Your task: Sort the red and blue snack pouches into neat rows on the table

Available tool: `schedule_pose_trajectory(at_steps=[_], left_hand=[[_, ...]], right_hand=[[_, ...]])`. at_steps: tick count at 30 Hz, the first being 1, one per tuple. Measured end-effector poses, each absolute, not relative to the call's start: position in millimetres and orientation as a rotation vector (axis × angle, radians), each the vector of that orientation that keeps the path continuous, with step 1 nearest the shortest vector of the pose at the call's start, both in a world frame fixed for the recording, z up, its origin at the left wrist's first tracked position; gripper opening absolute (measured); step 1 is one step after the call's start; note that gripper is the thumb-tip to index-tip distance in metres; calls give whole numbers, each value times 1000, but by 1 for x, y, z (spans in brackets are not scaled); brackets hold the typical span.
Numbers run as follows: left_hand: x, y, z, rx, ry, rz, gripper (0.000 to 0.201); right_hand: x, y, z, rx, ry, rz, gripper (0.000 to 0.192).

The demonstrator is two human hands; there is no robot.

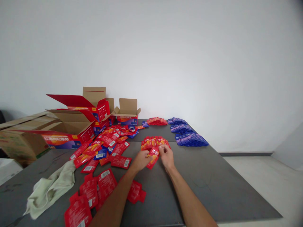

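The left hand (142,160) and right hand (166,155) are pinching a flat, glossy red-and-orange sachet (154,156) by a fanned row of matching sachets (155,139), seemingly aligning it; the next move is probably calling for steadiness.

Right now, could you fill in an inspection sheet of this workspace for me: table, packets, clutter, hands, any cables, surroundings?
Surface: dark table, a few marks at its left side.
Job's things: red packet at the hands; fanned red row just beyond; farther back, another red row and blue rows to the right.
Clutter: loose packets, mostly red, some blue, and pale cloth at left; open boxes behind.
Hands: left hand holds the red packet; right hand is at its upper right edge, grip unclear.
Cables: nothing seen.
Surroundings: white wall; brown cartons left; pale floor right.
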State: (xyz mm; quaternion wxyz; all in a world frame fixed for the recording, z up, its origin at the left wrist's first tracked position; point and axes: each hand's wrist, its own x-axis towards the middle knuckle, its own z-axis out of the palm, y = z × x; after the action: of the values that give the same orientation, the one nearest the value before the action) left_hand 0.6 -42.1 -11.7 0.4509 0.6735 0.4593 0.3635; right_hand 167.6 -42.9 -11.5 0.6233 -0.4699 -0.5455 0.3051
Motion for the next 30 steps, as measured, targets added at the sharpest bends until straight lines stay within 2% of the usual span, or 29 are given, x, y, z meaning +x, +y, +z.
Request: schedule_pose_trajectory(at_steps=[9, 12, 16, 30], left_hand=[[0, -44, -15, 1312, 802, 916, 30], [0, -43, -19, 1283, 754, 925, 31], [0, -43, -21, 1277, 738, 940, 32], [3, -45, -19, 1250, 823, 1014, 33]], right_hand=[[167, -50, -8, -1051, -1284, 846, 40], [166, -50, -9, -980, -1221, 934, 37], [167, -47, -11, -935, -1134, 979, 33], [163, -45, -17, -1019, -1166, 963, 40]])
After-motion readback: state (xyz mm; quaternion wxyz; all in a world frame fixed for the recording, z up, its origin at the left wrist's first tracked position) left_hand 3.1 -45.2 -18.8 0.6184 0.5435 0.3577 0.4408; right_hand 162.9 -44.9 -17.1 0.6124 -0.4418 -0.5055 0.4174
